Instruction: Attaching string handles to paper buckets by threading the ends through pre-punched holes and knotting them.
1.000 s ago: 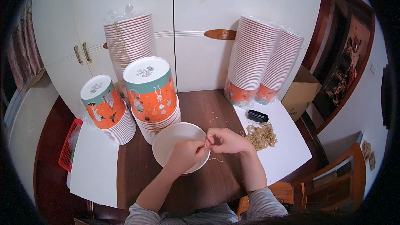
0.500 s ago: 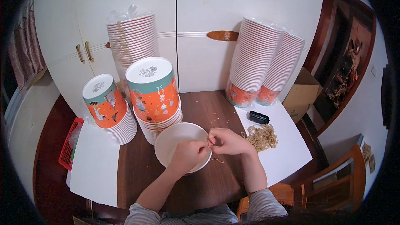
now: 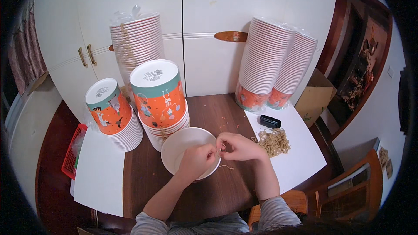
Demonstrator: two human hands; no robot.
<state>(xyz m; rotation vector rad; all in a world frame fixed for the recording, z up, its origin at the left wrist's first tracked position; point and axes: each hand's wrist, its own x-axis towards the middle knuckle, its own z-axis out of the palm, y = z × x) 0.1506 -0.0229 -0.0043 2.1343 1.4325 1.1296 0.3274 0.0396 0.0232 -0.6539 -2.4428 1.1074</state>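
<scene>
A white-lined paper bucket (image 3: 175, 141) stands open side up on the table in front of me. My left hand (image 3: 197, 162) reaches over it, fingers pinched close to the right part of its rim. My right hand (image 3: 240, 148) meets it there from the right, thumb and finger pinched together. Between the fingertips is a thin piece of twine, mostly hidden; a loose twine end (image 3: 227, 166) trails onto the brown tabletop just below. On the right lies a heap of cut twine (image 3: 273, 142), with a small black case (image 3: 270, 121) behind it.
Left of the bucket stand two upside-down stacks of orange-and-green printed buckets, a larger stack (image 3: 159, 100) and a smaller stack (image 3: 109, 111). Plastic-wrapped bucket stacks (image 3: 266, 56) rise at the back. A cardboard box (image 3: 315, 98) and wooden chair (image 3: 348, 191) are right of the table (image 3: 174, 202).
Both hands stay at the rim, with small finger movements; the right fingertips have shifted slightly. The whole view has moved a little. Nothing else visibly differs.
</scene>
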